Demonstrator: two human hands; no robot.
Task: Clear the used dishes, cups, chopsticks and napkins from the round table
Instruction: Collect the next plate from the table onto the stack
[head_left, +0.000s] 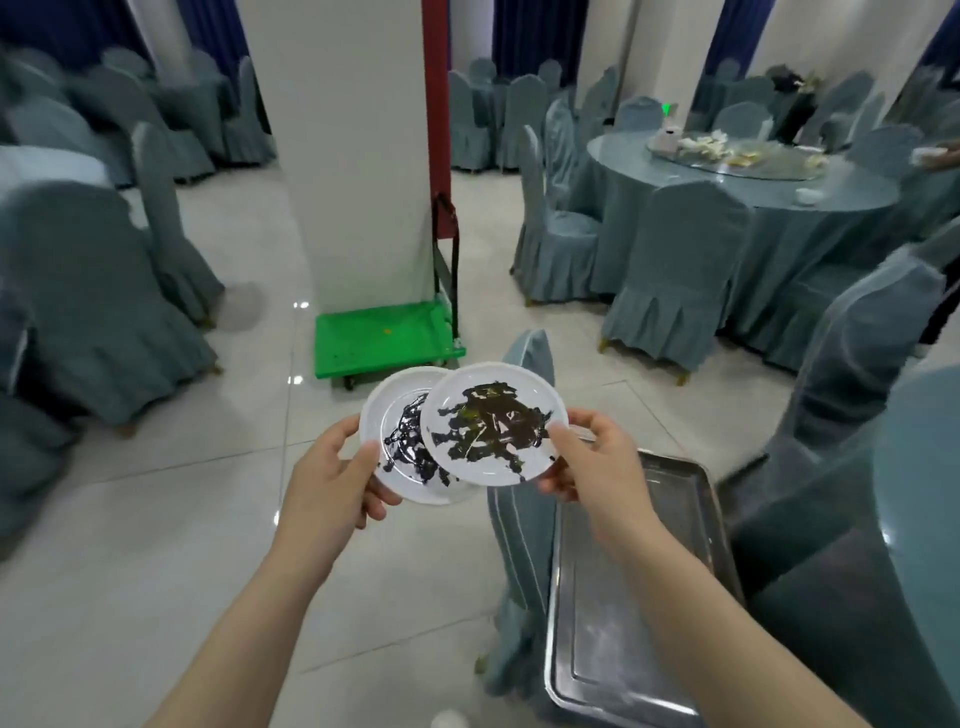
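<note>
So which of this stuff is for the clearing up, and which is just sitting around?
For the job:
- left hand holding the left dirty plate
- right hand holding the right dirty plate, overlapping the other
- metal tray on a chair
- far round table with leftovers on it

Just there:
- green cart
- covered chairs
- white pillar

Both bare forearms extended forward; left grip (332, 480) and right grip (587, 462) each curled, thumb on top, pinching a plate rim.
</note>
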